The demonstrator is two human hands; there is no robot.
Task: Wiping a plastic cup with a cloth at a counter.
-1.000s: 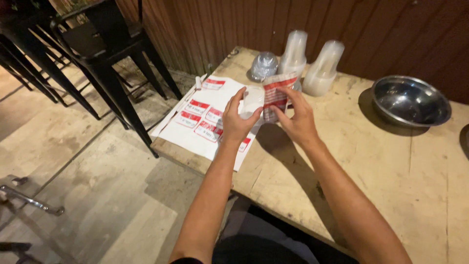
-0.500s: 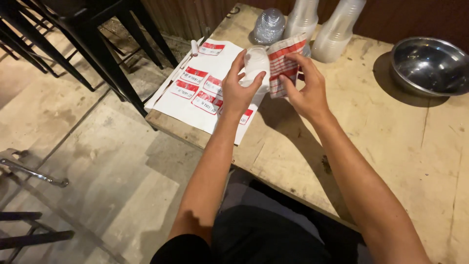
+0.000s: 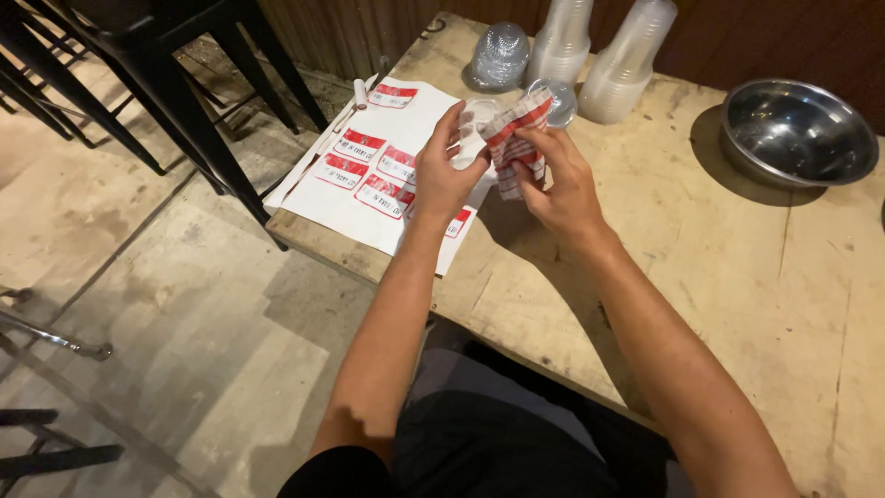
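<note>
My left hand (image 3: 442,175) grips a clear plastic cup (image 3: 472,129), held sideways above the wooden table (image 3: 719,277). My right hand (image 3: 553,180) presses a red-and-white checked cloth (image 3: 512,129) against the cup's mouth end. Both hands hover over the edge of a white sheet (image 3: 406,120) bearing several red-and-white labels. How far the cloth reaches inside the cup is hidden by my fingers.
Two stacks of clear plastic cups (image 3: 599,55) and a pile of dome lids (image 3: 500,53) stand at the table's far edge. A steel bowl (image 3: 797,129) sits at the right. A pen (image 3: 359,90) lies by the sheet. Black stools (image 3: 166,83) stand on the floor to the left.
The view has shifted closer and lower. My hands have turned the cup and bunched the cloth tighter against it; the cloth now sits more on the right side of the cup.
</note>
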